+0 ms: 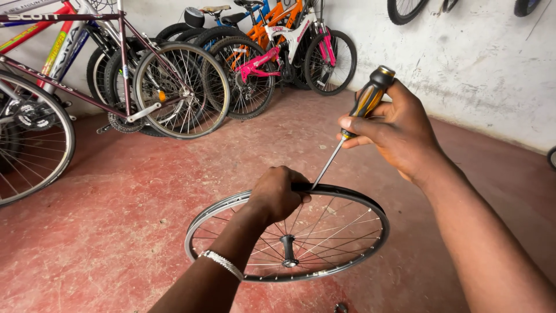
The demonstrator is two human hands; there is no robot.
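Note:
A bare spoked bicycle wheel rim [359, 255] lies tilted over the red floor, with its hub [288, 249] near the middle. My left hand [277, 194] grips the rim's far edge, where a black rim strip [347, 191] runs along it. My right hand [394, 127] holds a screwdriver [364, 107] with a black and orange handle. Its thin shaft slants down to the left and its tip touches the rim right beside my left fingers. A beaded bracelet [221, 262] sits on my left wrist.
Several bicycles [174, 81] stand in a row along the back wall, one pink and white [289, 52]. A large bicycle wheel [29, 139] is at the far left. More wheels [405, 8] hang on the grey wall to the right. A small dark part [340, 307] lies on the floor.

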